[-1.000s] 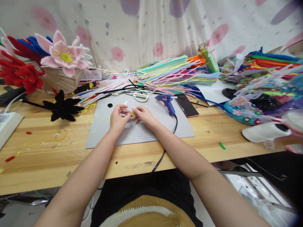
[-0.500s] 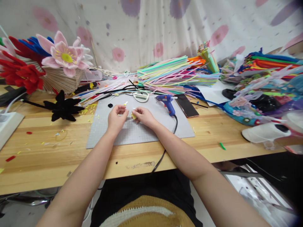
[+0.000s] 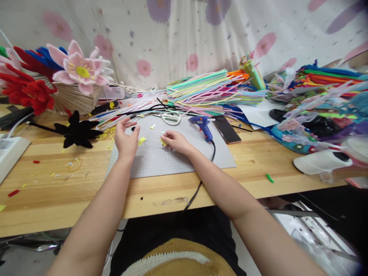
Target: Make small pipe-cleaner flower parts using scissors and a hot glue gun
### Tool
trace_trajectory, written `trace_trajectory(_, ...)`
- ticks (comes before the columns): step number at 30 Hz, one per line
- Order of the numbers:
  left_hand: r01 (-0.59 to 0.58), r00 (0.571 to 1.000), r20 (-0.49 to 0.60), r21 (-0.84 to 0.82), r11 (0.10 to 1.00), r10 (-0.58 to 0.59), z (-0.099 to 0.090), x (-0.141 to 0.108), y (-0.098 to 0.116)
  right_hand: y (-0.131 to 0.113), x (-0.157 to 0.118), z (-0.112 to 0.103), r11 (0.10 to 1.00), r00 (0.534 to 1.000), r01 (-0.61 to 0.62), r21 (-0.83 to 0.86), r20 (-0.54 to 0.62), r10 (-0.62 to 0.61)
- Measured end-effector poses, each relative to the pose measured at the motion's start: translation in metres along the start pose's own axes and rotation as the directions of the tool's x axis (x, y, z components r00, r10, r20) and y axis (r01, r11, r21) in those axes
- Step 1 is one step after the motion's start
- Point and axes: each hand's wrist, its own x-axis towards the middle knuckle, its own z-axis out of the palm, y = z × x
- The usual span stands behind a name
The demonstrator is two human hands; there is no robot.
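Note:
My left hand (image 3: pixel 125 140) hovers over the left part of the grey cutting mat (image 3: pixel 184 163), its thumb and fingers apart. A small round black piece (image 3: pixel 133 129) shows in the gap between them and seems to lie on the mat. Beside the thumb rests a small yellow piece (image 3: pixel 141 141). Over the mat's middle, my right hand (image 3: pixel 177 142) pinches another small yellow piece (image 3: pixel 163 142), partly covered by the fingers. A small yellow-and-white scrap (image 3: pixel 152 126) lies beyond, between the hands.
Scissors (image 3: pixel 171 118), a blue glue gun (image 3: pixel 203 126) and a phone (image 3: pixel 227 128) lie beyond and right of my hands. Pipe cleaners (image 3: pixel 207 86) are piled at the back. A black fuzzy flower (image 3: pixel 77 131) lies left; the gun's cord (image 3: pixel 198 188) crosses the table edge.
My left hand has moved left, away from my right hand, and its fingers have spread. A yellow piece now shows on the mat beside it. My right hand has barely moved.

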Motion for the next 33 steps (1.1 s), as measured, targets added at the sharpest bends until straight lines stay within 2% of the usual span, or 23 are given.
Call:
trace_trajectory(3, -0.106, 0.994, 0.049, 0.135, 0.985, 0.100, -0.003, -0.002, 0.007, 0.004, 0.001, 0.000, 1.000, 1.000, 0.020, -0.023, 0.000, -0.020)
trace_trajectory(5, -0.123, 0.987, 0.123, 0.170, 0.978, 0.103, -0.001, -0.007, 0.013, 0.006, 0.002, 0.000, 0.997, 0.999, 0.042, -0.060, -0.013, -0.043)
trace_trajectory(7, -0.064, 0.966, 0.256, 0.166, 0.984, 0.020, 0.003, -0.012, 0.018, 0.007, 0.002, 0.000, 0.992, 0.997, 0.065, -0.109, -0.028, -0.068)
trace_trajectory(9, 0.028, 0.925, 0.371, 0.163, 0.986, -0.087, 0.007, -0.015, 0.018, 0.007, 0.002, -0.001, 0.984, 0.995, 0.087, -0.155, -0.040, -0.094)
trace_trajectory(11, 0.101, 0.887, 0.434, 0.155, 0.983, -0.160, 0.010, -0.016, 0.015, 0.005, 0.000, -0.001, 0.975, 0.992, 0.107, -0.195, -0.042, -0.117)
trace_trajectory(15, 0.160, 0.839, 0.505, 0.125, 0.979, -0.202, 0.012, -0.018, 0.007, 0.001, -0.002, -0.003, 0.957, 0.989, 0.129, -0.259, -0.033, -0.142)
trace_trajectory(20, 0.192, 0.836, 0.499, 0.121, 0.974, -0.227, 0.012, -0.019, 0.007, -0.001, -0.002, -0.002, 0.948, 0.989, 0.120, -0.296, -0.046, -0.140)
trace_trajectory(23, 0.278, 0.847, 0.450, 0.078, 0.957, -0.283, 0.015, -0.021, 0.008, 0.000, -0.002, -0.002, 0.966, 0.991, 0.089, -0.243, -0.073, -0.110)
trace_trajectory(27, 0.396, 0.846, 0.392, -0.008, 0.918, -0.362, 0.019, -0.023, 0.010, 0.003, -0.001, 0.000, 0.986, 0.994, 0.093, -0.139, -0.037, -0.099)
trace_trajectory(33, 0.509, 0.807, 0.427, -0.158, 0.846, -0.407, 0.012, -0.014, 0.018, -0.001, -0.002, 0.001, 0.996, 0.995, 0.080, -0.027, -0.063, -0.082)
